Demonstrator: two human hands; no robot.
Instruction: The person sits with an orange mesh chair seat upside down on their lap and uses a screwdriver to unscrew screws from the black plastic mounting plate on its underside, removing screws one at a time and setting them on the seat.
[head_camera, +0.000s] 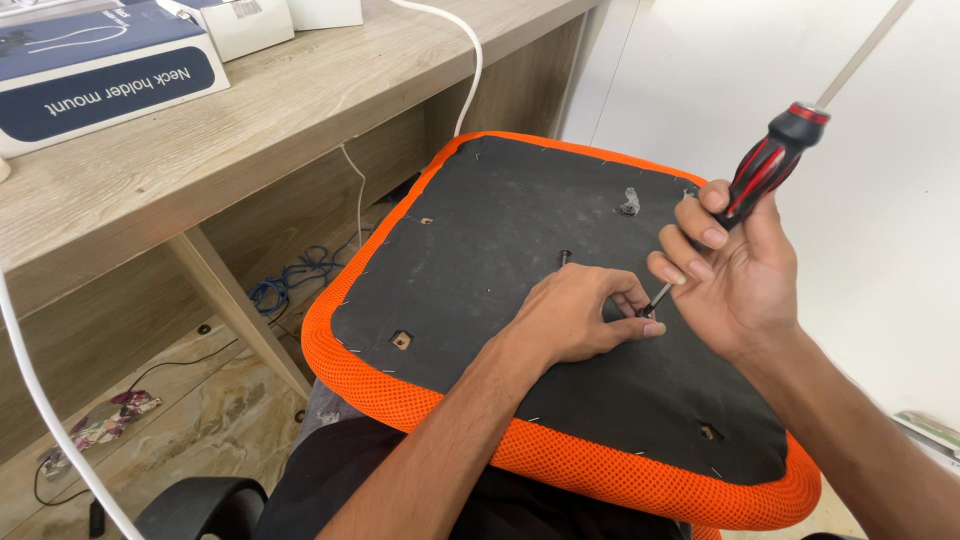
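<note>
An upturned chair seat (500, 225) lies on my lap, black underside up with an orange mesh rim (600, 470). My right hand (735, 275) grips a red and black screwdriver (770, 165), its thin shaft angled down to a small screw (648, 312) on the black underside. My left hand (575, 315) rests on the seat and pinches that screw at the tip. A loose black bolt (564, 258) stands just above my left hand.
A wooden desk (280, 110) stands at the left with a dark blue and white box (95, 70) on it. White cables (468, 60) hang from it. Blue cable (300, 275) lies under the desk on the stone floor. A white wall (900, 200) is at right.
</note>
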